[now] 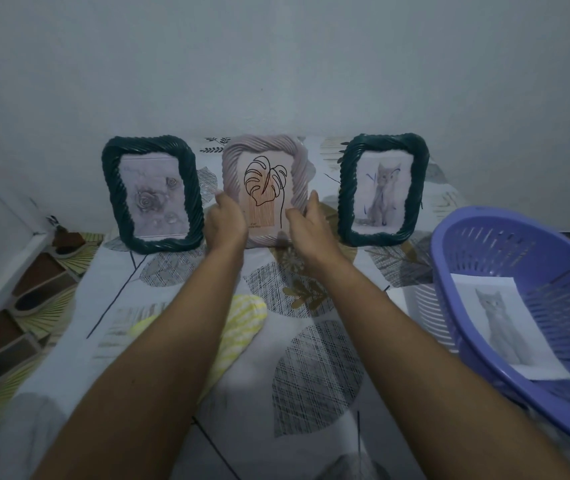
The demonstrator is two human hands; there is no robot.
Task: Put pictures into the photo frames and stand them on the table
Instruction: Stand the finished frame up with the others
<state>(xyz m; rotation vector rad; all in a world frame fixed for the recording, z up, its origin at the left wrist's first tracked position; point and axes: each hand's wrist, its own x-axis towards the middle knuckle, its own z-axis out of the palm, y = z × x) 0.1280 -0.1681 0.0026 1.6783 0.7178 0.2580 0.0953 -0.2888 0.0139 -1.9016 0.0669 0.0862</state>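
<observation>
— While the left hand (226,221) and the right hand (307,225) are gripping the pink frame (266,148) by its two sides, is it standing up?

— It is standing on the leafy tablecloth (314,368), with the wall (276,64) right behind it. The left fingers (222,202) are curling round its left edge. The right thumb and fingers (312,202) are pinching its right edge.

— Is it feeling heavy?

— I am guessing it is feeling light and hard, like plastic. Its border is looking bumpy and twisty like rope, so fingers are getting a good hold there. The front is maybe glass, so gentle hands are helping.

— What is sitting near the pink frame?

— The green rose frame (148,144) is standing just left of it, and the green cat frame (384,142) just right of it. Farther right, the purple basket (519,244) is holding a paper cat picture (501,323). A soft yellow cloth (245,317) is lying in front of it.
</observation>
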